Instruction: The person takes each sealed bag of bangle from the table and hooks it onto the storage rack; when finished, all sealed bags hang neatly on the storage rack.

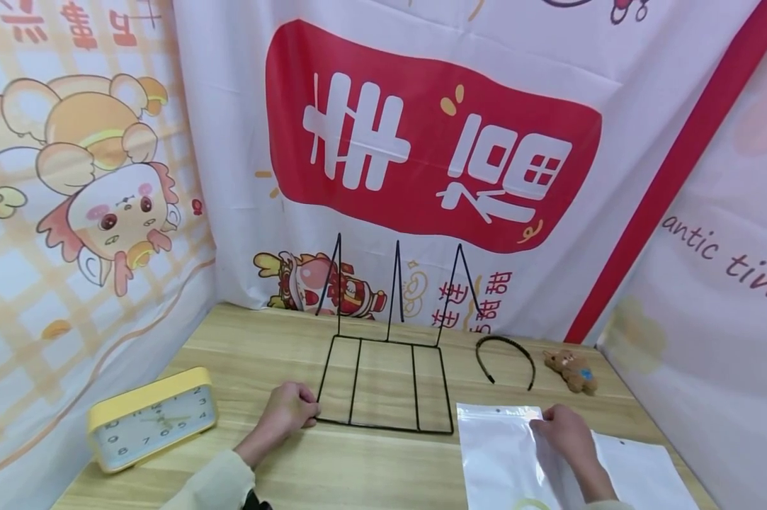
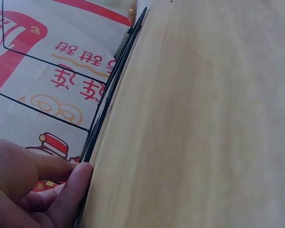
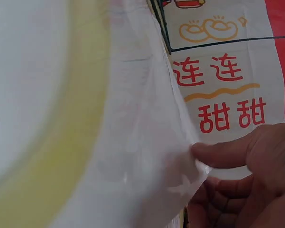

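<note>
A black wire rack [image 1: 418,429] with three upright pointed supports stands on the wooden table. At its near left corner, my left hand [image 1: 286,412] pinches the wire between thumb and fingers. The left wrist view shows the hand [image 2: 42,185] on the dark wire [image 2: 104,102] close to the tabletop. To the right of the rack, my right hand [image 1: 568,433] pinches the upper right corner of a white plastic zip bag [image 1: 494,453]. Seen from the right wrist, the bag [image 3: 133,118] carries a yellow curved band, and the thumb presses its edge.
A yellow clock [image 1: 150,423] stands at the left of the table [image 1: 256,354]. Behind the bag lie a black headband [image 1: 506,338] and a small brown plush toy [image 1: 574,372]. Another white bag [image 1: 651,471] lies at the right. Printed cloth walls [image 1: 230,212] enclose the table.
</note>
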`<state>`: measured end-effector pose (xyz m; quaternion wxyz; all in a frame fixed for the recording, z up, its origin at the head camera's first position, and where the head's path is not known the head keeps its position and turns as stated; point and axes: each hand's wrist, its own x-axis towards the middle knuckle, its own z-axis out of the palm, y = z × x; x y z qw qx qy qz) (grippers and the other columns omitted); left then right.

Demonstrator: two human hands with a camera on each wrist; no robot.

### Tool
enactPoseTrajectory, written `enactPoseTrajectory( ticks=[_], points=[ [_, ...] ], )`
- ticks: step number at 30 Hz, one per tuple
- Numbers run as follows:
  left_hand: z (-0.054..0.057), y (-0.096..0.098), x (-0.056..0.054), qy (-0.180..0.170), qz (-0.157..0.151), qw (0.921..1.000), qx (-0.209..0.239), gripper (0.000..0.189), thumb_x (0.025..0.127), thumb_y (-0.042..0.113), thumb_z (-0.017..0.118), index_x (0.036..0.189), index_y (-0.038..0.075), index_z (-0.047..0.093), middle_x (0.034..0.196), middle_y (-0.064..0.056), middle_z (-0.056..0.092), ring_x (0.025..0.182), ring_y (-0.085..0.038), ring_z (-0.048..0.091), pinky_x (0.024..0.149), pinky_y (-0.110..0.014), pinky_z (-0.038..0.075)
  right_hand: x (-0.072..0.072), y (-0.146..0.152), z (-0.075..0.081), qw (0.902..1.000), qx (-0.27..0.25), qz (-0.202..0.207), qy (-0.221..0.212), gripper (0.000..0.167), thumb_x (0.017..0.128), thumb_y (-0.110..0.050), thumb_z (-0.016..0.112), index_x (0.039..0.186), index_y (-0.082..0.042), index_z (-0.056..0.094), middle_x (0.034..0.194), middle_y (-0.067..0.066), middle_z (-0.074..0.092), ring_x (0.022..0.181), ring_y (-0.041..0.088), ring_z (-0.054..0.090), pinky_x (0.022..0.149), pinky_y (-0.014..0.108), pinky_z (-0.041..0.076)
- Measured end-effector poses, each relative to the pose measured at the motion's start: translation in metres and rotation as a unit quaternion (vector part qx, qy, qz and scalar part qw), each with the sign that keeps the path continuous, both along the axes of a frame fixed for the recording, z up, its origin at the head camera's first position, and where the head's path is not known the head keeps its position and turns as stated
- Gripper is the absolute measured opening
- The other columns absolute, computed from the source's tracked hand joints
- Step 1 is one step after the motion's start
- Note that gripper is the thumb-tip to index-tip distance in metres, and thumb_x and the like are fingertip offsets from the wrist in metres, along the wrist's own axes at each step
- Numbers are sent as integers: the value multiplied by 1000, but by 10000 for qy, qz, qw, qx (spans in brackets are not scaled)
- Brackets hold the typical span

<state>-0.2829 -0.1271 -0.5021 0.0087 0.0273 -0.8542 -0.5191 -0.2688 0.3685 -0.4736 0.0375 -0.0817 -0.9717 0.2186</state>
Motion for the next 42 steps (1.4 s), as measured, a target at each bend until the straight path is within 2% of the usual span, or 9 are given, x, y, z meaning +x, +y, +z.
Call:
enactPoseTrajectory(
  ticks=[3, 7, 10, 15, 17, 24, 33, 38, 42],
  points=[
    [-1, -2, 0, -49, 36, 10000, 6, 7, 79, -3, 72, 77, 0, 65, 81, -12, 62, 55, -12, 63, 53, -24, 57, 0, 0, 0, 9987, -437, 27, 263, 18, 84, -21, 71, 81, -3, 68, 77, 7, 65, 68, 18, 54, 60, 33, 43],
    [-2, -3, -1, -52, 59, 10000, 28, 8, 79, -3, 72, 77, 0, 65, 82, -12, 61, 54, -12, 63, 53, -24, 57, 1, -4, 5, 9903, -1375, -207, -79, 20, 91, -22, 67, 84, -4, 60, 77, 5, 56, 70, 18, 49, 57, 30, 42],
    [-2, -3, -2, -52, 51, 9999, 83, 9, 79, -3, 73, 76, 0, 64, 83, -13, 61, 54, -12, 64, 53, -24, 58, 2, -8, 9, 9725, -2281, -272, -370, 21, 95, -22, 63, 94, -2, 57, 82, 5, 54, 72, 18, 51, 58, 30, 48],
    [-3, -2, -3, -77, 42, 9999, 103, 10, 80, -3, 73, 77, 0, 65, 83, -12, 61, 56, -12, 64, 54, -24, 58, 5, -19, 19, 9393, -3405, 71, -414, 25, 98, -16, 59, 110, 5, 53, 88, 6, 59, 76, 18, 59, 64, 35, 56],
    [-2, -2, -3, -70, 42, 9999, 98, 10, 80, -3, 73, 77, 0, 65, 83, -12, 61, 56, -12, 64, 54, -24, 58, 6, -25, 24, 9354, -3512, 94, -406, 24, 98, -16, 59, 111, 4, 54, 88, 5, 58, 77, 18, 59, 65, 34, 57],
    [-2, -2, -1, -52, 43, 9999, 136, 10, 80, -3, 74, 76, 0, 65, 82, -12, 62, 55, -11, 64, 54, -25, 58, 7, -45, 40, 9383, -3436, 227, -305, 26, 99, -18, 58, 113, 5, 58, 88, 6, 61, 79, 20, 57, 67, 34, 57],
    [-4, -2, -2, -35, 21, 9999, 125, 10, 81, -2, 73, 76, 1, 65, 82, -11, 62, 57, -12, 65, 55, -24, 58, 14, -75, 65, 9369, -3491, 147, 57, 26, 98, -20, 60, 111, 3, 59, 90, 6, 62, 80, 19, 57, 69, 32, 57],
    [-5, -2, -3, 37, -16, 9999, 98, 10, 81, -1, 73, 75, 1, 65, 81, -10, 62, 57, -12, 64, 55, -23, 58, 21, -97, 81, 9275, -3707, 281, 397, 25, 98, -19, 61, 110, 3, 60, 88, 7, 62, 77, 20, 59, 68, 31, 57],
    [-4, -2, -2, 13, -10, 10000, 37, 12, 81, 0, 74, 76, 2, 64, 80, -10, 61, 57, -11, 64, 54, -24, 57, 28, -117, 90, 9073, -4067, 737, 771, 24, 97, -15, 62, 107, 7, 60, 84, 8, 63, 72, 19, 62, 64, 31, 58]
  ],
)
